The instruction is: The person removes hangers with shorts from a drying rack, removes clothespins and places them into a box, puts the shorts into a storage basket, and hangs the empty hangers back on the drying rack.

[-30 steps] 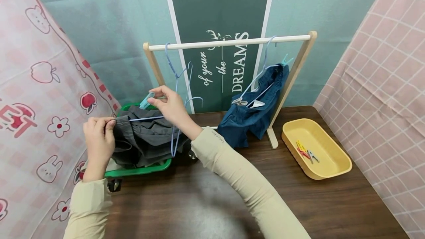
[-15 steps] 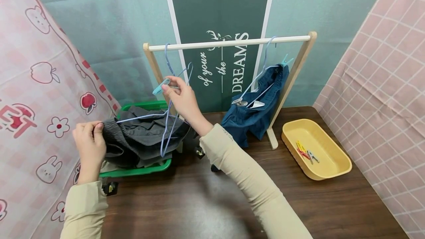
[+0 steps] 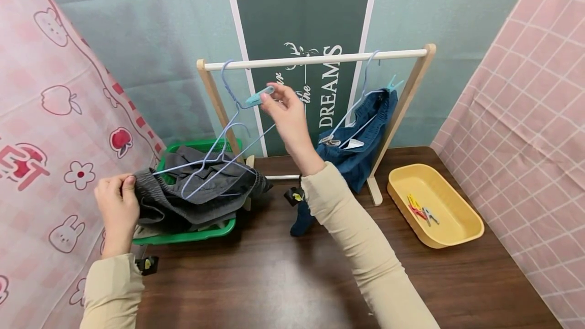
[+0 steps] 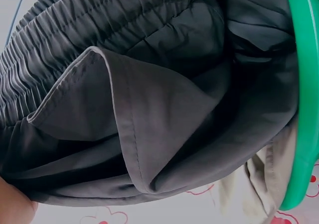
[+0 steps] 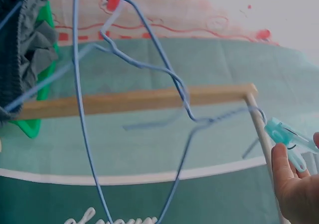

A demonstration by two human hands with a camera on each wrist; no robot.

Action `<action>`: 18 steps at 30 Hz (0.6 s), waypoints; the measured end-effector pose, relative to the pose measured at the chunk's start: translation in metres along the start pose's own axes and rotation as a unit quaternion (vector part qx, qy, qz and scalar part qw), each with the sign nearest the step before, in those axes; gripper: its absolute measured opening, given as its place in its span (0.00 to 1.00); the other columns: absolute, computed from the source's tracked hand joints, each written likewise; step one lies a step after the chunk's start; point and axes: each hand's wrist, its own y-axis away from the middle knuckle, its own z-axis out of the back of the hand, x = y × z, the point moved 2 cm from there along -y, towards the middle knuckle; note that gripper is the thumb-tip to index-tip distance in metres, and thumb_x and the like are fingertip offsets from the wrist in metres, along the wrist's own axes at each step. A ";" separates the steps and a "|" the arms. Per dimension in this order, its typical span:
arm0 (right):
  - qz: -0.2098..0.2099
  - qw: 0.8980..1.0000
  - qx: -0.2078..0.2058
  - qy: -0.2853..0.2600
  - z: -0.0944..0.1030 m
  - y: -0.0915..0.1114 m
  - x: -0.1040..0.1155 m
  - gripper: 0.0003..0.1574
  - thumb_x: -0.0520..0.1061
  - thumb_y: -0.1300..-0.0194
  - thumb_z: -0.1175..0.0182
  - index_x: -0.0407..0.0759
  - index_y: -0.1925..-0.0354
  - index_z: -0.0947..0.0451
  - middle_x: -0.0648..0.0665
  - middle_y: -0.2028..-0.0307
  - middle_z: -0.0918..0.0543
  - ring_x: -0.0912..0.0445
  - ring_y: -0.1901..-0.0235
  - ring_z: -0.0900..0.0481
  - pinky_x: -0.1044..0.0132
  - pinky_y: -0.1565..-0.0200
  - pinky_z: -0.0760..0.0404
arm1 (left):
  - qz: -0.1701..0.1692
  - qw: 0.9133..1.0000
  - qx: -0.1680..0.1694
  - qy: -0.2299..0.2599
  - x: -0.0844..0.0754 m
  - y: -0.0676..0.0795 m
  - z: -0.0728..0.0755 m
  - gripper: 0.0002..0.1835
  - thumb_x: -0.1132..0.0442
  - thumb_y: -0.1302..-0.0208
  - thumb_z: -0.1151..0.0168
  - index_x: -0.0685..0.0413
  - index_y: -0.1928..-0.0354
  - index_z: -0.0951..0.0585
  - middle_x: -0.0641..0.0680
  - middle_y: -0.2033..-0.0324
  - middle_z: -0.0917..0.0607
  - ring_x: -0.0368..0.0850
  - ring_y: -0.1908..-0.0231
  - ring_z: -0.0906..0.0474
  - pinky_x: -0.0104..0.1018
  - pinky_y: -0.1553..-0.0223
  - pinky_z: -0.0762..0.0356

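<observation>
At the left in the head view, my left hand (image 3: pixel 118 202) pinches the waistband edge of a pair of dark grey pants (image 3: pixel 192 207), stretched sideways over a green basket. A blue wire hanger (image 3: pixel 175 167) lies inside that waistband, its hook sticking up. The left wrist view shows the pants' gathered elastic and a pocket (image 4: pixel 149 114). Higher up, near the rack's left end, my right hand (image 3: pixel 290 121) pinches a light blue clothespin (image 3: pixel 259 96) between thumb and fingers. Just beside it, another blue wire hanger (image 3: pixel 230 94) hangs from the rail, in front of the pants.
A wooden rack with a white rail (image 3: pixel 315 59) stands at the back. Blue pants (image 3: pixel 352 166) hang at its right on a hanger, clipped. On the right, a yellow tray (image 3: pixel 457 207) holds several clothespins. The green basket (image 3: pixel 192 238) contains more cloth.
My right hand has moved up and right with the clothespin. My left hand has drawn the grey pants left and slightly down. The hanger on the rail has shifted and turned.
</observation>
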 end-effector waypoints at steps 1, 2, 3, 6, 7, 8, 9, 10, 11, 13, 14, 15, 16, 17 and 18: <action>0.003 1.000 -0.006 -0.003 0.004 -0.001 0.002 0.23 0.35 0.33 0.44 0.31 0.41 0.31 0.36 0.53 0.22 0.51 0.55 0.19 0.64 0.47 0.20 | 0.004 1.000 0.003 -0.002 0.001 0.000 0.000 0.12 0.70 0.35 0.45 0.80 0.63 0.24 0.75 0.66 0.30 0.52 0.64 0.39 0.41 0.58 0.47; 0.006 1.000 -0.012 -0.008 0.008 -0.001 0.005 0.24 0.35 0.33 0.45 0.30 0.40 0.32 0.38 0.54 0.22 0.54 0.57 0.19 0.64 0.47 0.20 | 0.007 1.000 0.005 -0.004 0.002 0.001 0.000 0.12 0.71 0.35 0.45 0.80 0.63 0.24 0.75 0.66 0.30 0.56 0.65 0.39 0.42 0.58 0.47; 0.009 1.000 -0.017 -0.011 0.013 -0.001 0.007 0.24 0.35 0.33 0.45 0.29 0.41 0.32 0.39 0.55 0.23 0.57 0.59 0.20 0.64 0.47 0.20 | 0.008 1.000 0.007 -0.005 0.003 0.001 0.000 0.12 0.71 0.35 0.45 0.81 0.63 0.24 0.75 0.66 0.30 0.61 0.64 0.40 0.43 0.58 0.47; 0.021 0.999 -0.034 -0.025 0.026 -0.002 0.014 0.24 0.36 0.33 0.45 0.29 0.40 0.32 0.45 0.59 0.23 0.62 0.62 0.21 0.63 0.47 0.20 | 0.011 1.000 0.008 -0.006 0.004 0.002 0.000 0.12 0.71 0.35 0.45 0.81 0.62 0.24 0.75 0.66 0.30 0.66 0.62 0.39 0.48 0.57 0.46; 0.025 0.998 -0.041 -0.034 0.030 -0.002 0.016 0.24 0.36 0.33 0.45 0.29 0.40 0.33 0.47 0.60 0.23 0.63 0.62 0.21 0.63 0.46 0.20 | 0.013 1.000 0.007 -0.006 0.005 0.002 0.000 0.12 0.71 0.35 0.45 0.81 0.62 0.24 0.76 0.66 0.30 0.68 0.62 0.39 0.50 0.57 0.46; 0.030 0.998 -0.046 -0.044 0.034 -0.002 0.019 0.24 0.36 0.32 0.45 0.28 0.40 0.33 0.48 0.62 0.24 0.63 0.62 0.21 0.62 0.46 0.20 | 0.017 1.000 0.005 -0.006 0.006 0.002 0.000 0.12 0.70 0.34 0.45 0.80 0.62 0.24 0.76 0.66 0.30 0.69 0.61 0.39 0.52 0.56 0.46; 0.034 0.997 -0.053 -0.051 0.039 -0.003 0.021 0.24 0.36 0.32 0.46 0.29 0.40 0.33 0.49 0.62 0.24 0.63 0.62 0.21 0.61 0.45 0.21 | 0.021 1.000 0.003 -0.006 0.007 0.003 0.000 0.13 0.70 0.34 0.45 0.80 0.61 0.23 0.76 0.65 0.30 0.70 0.60 0.39 0.54 0.55 0.46; 0.037 0.996 -0.059 -0.058 0.042 -0.003 0.023 0.24 0.36 0.32 0.46 0.28 0.40 0.34 0.50 0.63 0.24 0.63 0.61 0.21 0.61 0.44 0.21 | 0.027 1.000 0.001 -0.007 0.008 0.003 0.000 0.13 0.70 0.34 0.45 0.80 0.61 0.23 0.76 0.65 0.29 0.71 0.59 0.39 0.55 0.54 0.46; 0.039 0.995 -0.065 -0.066 0.046 -0.003 0.025 0.24 0.36 0.32 0.46 0.28 0.40 0.34 0.50 0.63 0.24 0.63 0.61 0.21 0.60 0.44 0.22 | 0.032 0.999 -0.002 -0.007 0.009 0.003 0.000 0.13 0.69 0.34 0.45 0.80 0.61 0.23 0.76 0.65 0.29 0.72 0.59 0.39 0.57 0.54 0.46; 0.038 0.993 -0.078 -0.079 0.053 -0.004 0.030 0.24 0.36 0.32 0.47 0.28 0.39 0.35 0.51 0.63 0.23 0.64 0.60 0.21 0.60 0.43 0.22 | 0.047 0.999 -0.009 -0.007 0.012 0.004 0.001 0.13 0.69 0.34 0.45 0.80 0.62 0.23 0.76 0.64 0.29 0.73 0.58 0.38 0.58 0.52 0.45; 0.037 0.992 -0.084 -0.085 0.057 -0.004 0.032 0.25 0.36 0.32 0.47 0.29 0.39 0.35 0.51 0.63 0.23 0.63 0.60 0.21 0.61 0.43 0.22 | 0.052 0.999 -0.012 -0.007 0.013 0.004 0.001 0.14 0.68 0.34 0.45 0.80 0.62 0.23 0.76 0.64 0.28 0.73 0.58 0.38 0.58 0.52 0.45; 0.035 0.991 -0.092 -0.091 0.062 -0.005 0.033 0.25 0.36 0.31 0.47 0.29 0.39 0.35 0.51 0.62 0.23 0.63 0.60 0.21 0.63 0.44 0.22 | 0.055 0.998 -0.015 -0.007 0.015 0.005 0.001 0.14 0.68 0.34 0.45 0.80 0.63 0.23 0.77 0.64 0.28 0.73 0.57 0.38 0.59 0.51 0.45; 0.035 0.989 -0.100 -0.100 0.066 -0.005 0.035 0.24 0.36 0.32 0.47 0.30 0.39 0.35 0.50 0.62 0.23 0.63 0.60 0.21 0.64 0.45 0.21 | 0.057 0.998 -0.018 -0.005 0.016 0.005 0.001 0.14 0.68 0.34 0.45 0.80 0.63 0.23 0.77 0.64 0.28 0.74 0.57 0.38 0.59 0.49 0.45; 0.035 0.988 -0.109 -0.108 0.071 -0.006 0.036 0.23 0.36 0.32 0.47 0.30 0.40 0.34 0.50 0.62 0.23 0.62 0.61 0.21 0.66 0.46 0.21 | 0.058 0.998 -0.021 -0.005 0.018 0.005 0.002 0.15 0.68 0.34 0.45 0.81 0.63 0.24 0.77 0.65 0.28 0.74 0.57 0.38 0.60 0.49 0.45; 0.036 0.985 -0.119 -0.118 0.076 -0.007 0.037 0.23 0.36 0.32 0.47 0.31 0.40 0.34 0.49 0.61 0.23 0.61 0.61 0.21 0.68 0.47 0.20 | 0.060 0.998 -0.023 -0.004 0.020 0.005 0.002 0.15 0.68 0.34 0.46 0.81 0.63 0.24 0.78 0.65 0.27 0.74 0.56 0.37 0.60 0.48 0.45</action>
